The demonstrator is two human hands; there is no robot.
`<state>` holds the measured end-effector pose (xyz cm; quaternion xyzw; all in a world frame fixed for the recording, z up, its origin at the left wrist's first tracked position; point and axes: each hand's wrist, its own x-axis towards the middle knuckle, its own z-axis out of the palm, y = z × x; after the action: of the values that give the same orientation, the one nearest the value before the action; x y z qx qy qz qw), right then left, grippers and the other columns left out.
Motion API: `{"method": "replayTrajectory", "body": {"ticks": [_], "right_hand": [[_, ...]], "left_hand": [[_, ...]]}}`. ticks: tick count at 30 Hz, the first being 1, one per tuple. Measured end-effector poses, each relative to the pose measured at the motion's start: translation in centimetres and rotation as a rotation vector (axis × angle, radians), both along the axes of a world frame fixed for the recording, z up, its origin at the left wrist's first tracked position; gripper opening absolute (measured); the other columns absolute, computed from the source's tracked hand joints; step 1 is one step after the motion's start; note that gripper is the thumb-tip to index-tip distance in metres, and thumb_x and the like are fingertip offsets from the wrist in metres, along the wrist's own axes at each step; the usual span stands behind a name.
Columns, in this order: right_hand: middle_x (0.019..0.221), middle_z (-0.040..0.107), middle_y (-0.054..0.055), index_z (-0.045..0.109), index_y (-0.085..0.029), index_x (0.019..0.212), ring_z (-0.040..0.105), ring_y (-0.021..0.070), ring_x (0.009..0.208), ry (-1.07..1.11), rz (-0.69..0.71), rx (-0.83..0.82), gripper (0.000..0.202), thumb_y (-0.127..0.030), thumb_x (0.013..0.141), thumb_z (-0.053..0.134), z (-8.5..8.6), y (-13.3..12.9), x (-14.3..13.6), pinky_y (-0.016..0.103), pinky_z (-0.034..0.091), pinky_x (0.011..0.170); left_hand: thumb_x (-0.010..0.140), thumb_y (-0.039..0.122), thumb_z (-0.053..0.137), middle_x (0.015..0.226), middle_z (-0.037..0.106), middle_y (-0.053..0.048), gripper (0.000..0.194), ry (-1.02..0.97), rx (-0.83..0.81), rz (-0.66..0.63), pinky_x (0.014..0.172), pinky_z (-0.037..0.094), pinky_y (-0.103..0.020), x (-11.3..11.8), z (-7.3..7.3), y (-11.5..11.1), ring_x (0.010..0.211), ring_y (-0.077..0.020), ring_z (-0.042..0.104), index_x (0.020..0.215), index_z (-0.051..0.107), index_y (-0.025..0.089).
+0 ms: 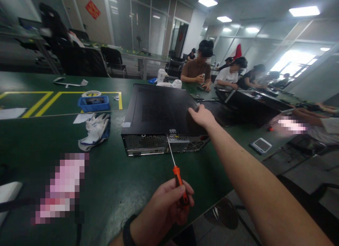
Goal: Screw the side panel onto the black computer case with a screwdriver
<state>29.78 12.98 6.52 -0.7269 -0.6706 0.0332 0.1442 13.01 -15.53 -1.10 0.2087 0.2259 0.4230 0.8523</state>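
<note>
Our left grip (172, 198) clamps screwdriver (177, 172) | our right hand (202, 116) on computer case (150, 141), hold unclear | cover (161, 106) on, remaining work unclear

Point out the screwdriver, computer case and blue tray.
Screwdriver (176, 170): head view, orange front of the handle.
Computer case (167, 115): head view, black top panel.
Blue tray (94, 107): head view, front wall.

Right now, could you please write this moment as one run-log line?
left hand: grips orange-and-black screwdriver, tip at rear panel upper edge | right hand: on black computer case edge | gloves: on green table
</note>
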Motion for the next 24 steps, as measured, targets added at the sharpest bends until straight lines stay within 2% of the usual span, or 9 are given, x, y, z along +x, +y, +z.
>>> {"method": "replayTrajectory", "body": {"ticks": [5, 10, 17, 24], "right_hand": [[0.125, 0.062, 0.024, 0.05, -0.011, 0.13, 0.061, 0.0366, 0.116, -0.002, -0.008, -0.001, 0.069, -0.067, 0.09, 0.045, 0.0, 0.05, -0.01, 0.048, 0.046, 0.098], [0.126, 0.062, 0.023, 0.051, -0.011, 0.13, 0.061, 0.037, 0.116, -0.002, -0.013, -0.001, 0.068, -0.067, 0.091, 0.045, 0.06, -0.02, -0.03, 0.048, 0.046, 0.099], [0.125, 0.062, 0.024, 0.051, -0.011, 0.13, 0.061, 0.0371, 0.115, 0.004, -0.015, -0.007, 0.069, -0.067, 0.09, 0.045, 0.16, -0.07, -0.14, 0.049, 0.047, 0.098], [0.125, 0.062, 0.024, 0.05, -0.01, 0.13, 0.061, 0.0383, 0.116, -0.001, -0.011, -0.007, 0.071, -0.068, 0.09, 0.044, 0.2, -0.17, -0.16, 0.048, 0.047, 0.098]], "left_hand": [[0.084, 0.048, 0.07, 0.074, 0.058, 0.003, 0.036, 0.066, 0.016, -0.001, 0.044, 0.021, -0.018, 0.22, 0.4, -0.01, 0.044, -0.0009, 0.039, 0.087, 0.052, 0.017], [0.082, 0.052, 0.07, 0.071, 0.059, 0.004, 0.039, 0.099, 0.033, 0.011, 0.042, 0.021, -0.019, 0.41, 0.63, -0.1, 0.042, -0.0014, 0.037, 0.084, 0.046, 0.02], [0.086, 0.044, 0.063, 0.075, 0.062, -0.002, 0.033, 0.044, -0.007, 0.011, 0.045, 0.026, -0.019, 0.05, 0.21, -0.11, 0.047, -0.0038, 0.047, 0.096, 0.061, 0.013], [0.083, 0.049, 0.07, 0.076, 0.061, 0.001, 0.036, 0.054, -0.008, -0.017, 0.043, 0.022, -0.019, 0.23, 0.1, -0.02, 0.044, -0.0021, 0.045, 0.092, 0.056, 0.017]]}}
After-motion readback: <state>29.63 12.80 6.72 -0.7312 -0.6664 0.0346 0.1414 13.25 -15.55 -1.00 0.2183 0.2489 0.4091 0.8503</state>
